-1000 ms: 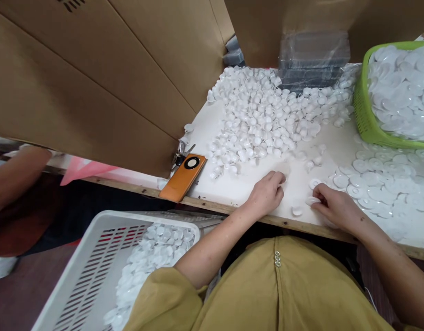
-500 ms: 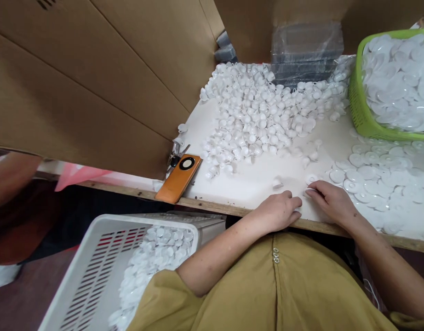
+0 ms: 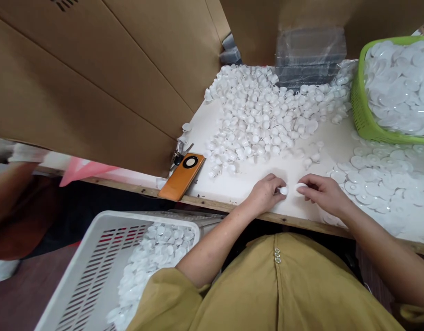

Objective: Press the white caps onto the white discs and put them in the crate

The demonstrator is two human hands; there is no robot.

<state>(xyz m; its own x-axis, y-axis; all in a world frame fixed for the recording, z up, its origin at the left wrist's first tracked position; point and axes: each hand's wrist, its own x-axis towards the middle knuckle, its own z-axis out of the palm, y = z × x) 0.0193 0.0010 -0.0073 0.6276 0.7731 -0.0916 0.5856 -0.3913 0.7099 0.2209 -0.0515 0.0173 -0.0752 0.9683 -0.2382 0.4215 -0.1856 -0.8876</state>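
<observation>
Pinched in my left hand (image 3: 263,195) is a small white cup (image 3: 283,190), its round end facing right. My right hand (image 3: 325,194) grips the edge of a small white saucer (image 3: 300,186) between thumb and fingers. The two pieces are close together but apart, just above the white tabletop (image 3: 229,188) near its front edge. Beyond my hands lies a large heap of tiny white cups (image 3: 263,115). Many flat white saucers (image 3: 377,179) are spread on the table to the right of my right hand.
A green basket (image 3: 362,105) full of saucers stands at the back right. Wrapped grey blocks (image 3: 308,57) sit behind the heap. An orange phone (image 3: 179,181) and keys (image 3: 178,158) lie beside a cardboard panel (image 3: 94,92). A white crate (image 3: 94,257) holds white pieces below; another person's arm (image 3: 12,188) is left.
My left hand has shifted left and taken the cup that lay alone on the table. My right hand has moved slightly left, with the saucer now plainly showing. The view has shifted a little.
</observation>
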